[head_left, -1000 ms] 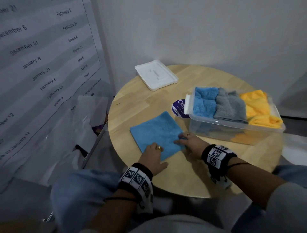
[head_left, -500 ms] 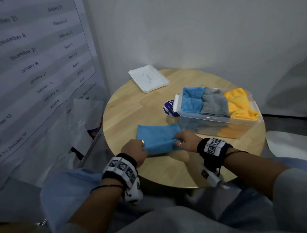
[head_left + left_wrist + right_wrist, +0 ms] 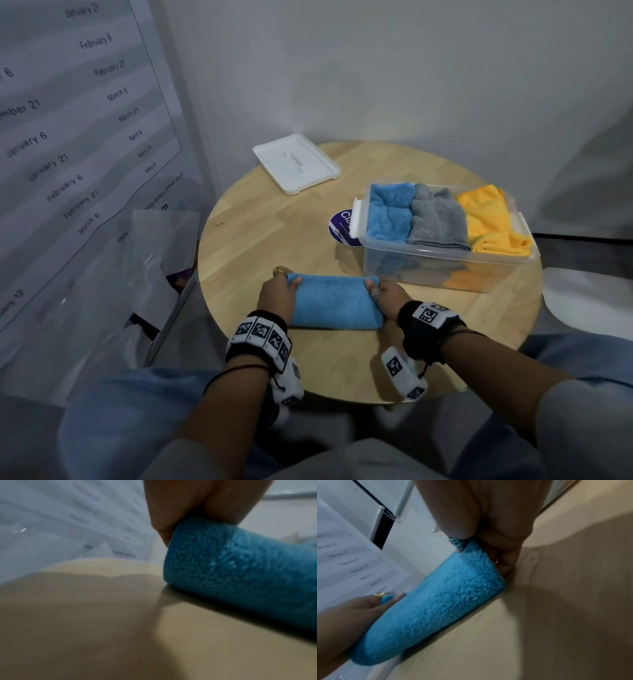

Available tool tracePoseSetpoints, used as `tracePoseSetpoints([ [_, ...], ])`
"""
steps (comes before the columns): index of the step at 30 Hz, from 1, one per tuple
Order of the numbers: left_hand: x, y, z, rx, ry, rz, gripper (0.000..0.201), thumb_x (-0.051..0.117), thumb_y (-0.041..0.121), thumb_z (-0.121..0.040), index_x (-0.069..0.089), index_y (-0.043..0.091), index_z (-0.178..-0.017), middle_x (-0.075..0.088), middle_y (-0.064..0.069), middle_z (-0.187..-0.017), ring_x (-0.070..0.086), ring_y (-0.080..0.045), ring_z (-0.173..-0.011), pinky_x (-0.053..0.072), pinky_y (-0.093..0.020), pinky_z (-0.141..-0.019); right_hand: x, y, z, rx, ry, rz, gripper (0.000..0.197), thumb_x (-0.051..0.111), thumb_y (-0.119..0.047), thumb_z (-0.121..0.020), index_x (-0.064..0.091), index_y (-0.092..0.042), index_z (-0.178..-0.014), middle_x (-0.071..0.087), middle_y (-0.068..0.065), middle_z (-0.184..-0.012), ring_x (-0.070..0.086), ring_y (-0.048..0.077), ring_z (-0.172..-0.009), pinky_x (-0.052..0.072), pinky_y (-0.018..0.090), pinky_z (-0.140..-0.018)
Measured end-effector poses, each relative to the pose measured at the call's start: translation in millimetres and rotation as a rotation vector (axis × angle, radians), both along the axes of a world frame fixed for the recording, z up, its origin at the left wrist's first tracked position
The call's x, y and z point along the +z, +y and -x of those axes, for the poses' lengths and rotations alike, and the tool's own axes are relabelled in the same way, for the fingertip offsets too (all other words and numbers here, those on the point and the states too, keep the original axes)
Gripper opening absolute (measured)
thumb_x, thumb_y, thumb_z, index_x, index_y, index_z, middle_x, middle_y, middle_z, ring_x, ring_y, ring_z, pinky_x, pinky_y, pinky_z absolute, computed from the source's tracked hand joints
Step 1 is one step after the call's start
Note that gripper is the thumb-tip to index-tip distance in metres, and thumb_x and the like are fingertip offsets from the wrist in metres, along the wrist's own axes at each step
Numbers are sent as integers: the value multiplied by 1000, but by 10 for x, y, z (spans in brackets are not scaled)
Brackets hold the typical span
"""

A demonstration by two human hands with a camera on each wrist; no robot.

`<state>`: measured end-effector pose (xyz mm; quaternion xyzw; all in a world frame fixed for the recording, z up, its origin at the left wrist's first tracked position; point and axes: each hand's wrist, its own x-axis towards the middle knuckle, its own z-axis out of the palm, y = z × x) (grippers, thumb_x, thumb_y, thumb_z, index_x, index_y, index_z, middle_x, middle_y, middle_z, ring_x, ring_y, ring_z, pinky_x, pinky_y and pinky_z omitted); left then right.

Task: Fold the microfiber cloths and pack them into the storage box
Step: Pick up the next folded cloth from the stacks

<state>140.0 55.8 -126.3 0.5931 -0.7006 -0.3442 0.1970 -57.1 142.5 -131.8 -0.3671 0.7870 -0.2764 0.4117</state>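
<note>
A blue microfiber cloth (image 3: 334, 300) lies folded over on the round wooden table (image 3: 274, 233), its fold toward me. My left hand (image 3: 279, 291) pinches its left end, seen close up as blue cloth (image 3: 240, 566) in the left wrist view. My right hand (image 3: 385, 294) pinches the right end; the right wrist view shows the cloth (image 3: 436, 601) stretched between both hands. The clear storage box (image 3: 445, 263) stands just right of the cloth and holds a blue cloth (image 3: 390, 212), a grey cloth (image 3: 438, 216) and a yellow cloth (image 3: 493, 219).
The box's white lid (image 3: 296, 168) lies upside down at the table's far left. A round purple sticker (image 3: 342, 224) sits by the box's left end. A calendar poster (image 3: 68, 120) hangs at left, and a wall stands close behind the table.
The flat blue cloth has been folded in half: both hands took the near edge and carried it over away from me. The camera view shifted lower and closer.
</note>
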Motion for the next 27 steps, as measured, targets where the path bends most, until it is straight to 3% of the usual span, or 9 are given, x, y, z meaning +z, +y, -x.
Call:
tracePoseSetpoints([
  [3, -15, -117, 97, -9, -139, -34, 26, 49, 30, -94, 52, 8, -108, 64, -14, -102, 61, -30, -95, 47, -33, -80, 19, -50, -41, 6, 129, -54, 41, 38, -30, -100, 50, 2, -124, 55, 22, -127, 51, 34, -119, 38, 32, -98],
  [6, -44, -193, 144, -21, -232, -64, 26, 48, 32, -94, 50, 9, -105, 63, -14, -102, 60, -31, -94, 45, -33, -76, 30, -106, -66, 20, 253, -32, 32, 41, -22, -98, 44, 1, -120, 58, 25, -119, 54, 36, -113, 41, 31, -90],
  [11, -101, -196, 151, -56, -638, 61, 43, 39, 43, -96, 52, 12, -124, 45, -12, -120, 47, -31, -110, 43, -38, -89, 39, -153, -98, 169, 431, -76, 27, 40, -18, -97, 36, -4, -120, 58, 24, -115, 58, 36, -107, 44, 37, -87],
  [14, -90, -133, 112, 76, -493, -81, 74, 45, 64, -86, 44, 3, -128, 43, -16, -128, 46, -35, -117, 42, -42, -96, 14, -172, -116, 191, 444, -98, 27, 37, -18, -97, 35, -4, -121, 59, 24, -113, 59, 36, -106, 45, 38, -86],
  [17, -115, -80, 51, 45, -347, -267, 89, 69, 62, -70, 42, 1, -128, 51, -15, -126, 53, -31, -114, 46, -35, -91, 24, -187, -141, 199, 454, -114, 27, 34, -18, -98, 35, -4, -122, 59, 24, -115, 58, 35, -107, 45, 38, -86],
  [20, -79, -79, 0, 16, -288, -342, 70, 73, 50, -72, 52, 3, -119, 61, -12, -116, 59, -28, -104, 45, -30, -78, 107, -198, -201, 226, 497, -195, 28, 32, -18, -99, 34, -5, -124, 57, 21, -121, 57, 33, -111, 44, 38, -90],
  [23, 60, -39, -17, -93, -235, -196, 47, 69, 36, -80, 54, 8, -114, 63, -12, -112, 59, -30, -103, 47, -34, -85, 268, -177, -260, 275, 648, -91, 37, 44, -16, -94, 34, -8, -129, 49, 15, -130, 53, 29, -118, 44, 37, -94],
  [25, 279, 9, -37, -201, -147, -90, 34, 69, 26, -82, 51, 10, -107, 63, -9, -106, 59, -28, -101, 45, -30, -82, 378, -160, -272, 375, 633, 166, 63, 63, -18, -83, 29, -12, -136, 43, 10, -136, 46, 25, -124, 40, 33, -101],
  [27, 537, 9, -48, -346, -67, -26, 32, 72, 17, -80, 54, 9, -105, 64, -9, -103, 60, -26, -99, 44, -29, -79, 535, -179, -251, 485, 531, 274, 89, 77, -27, -72, 23, -15, -143, 35, 8, -144, 37, 23, -132, 33, 34, -109],
])
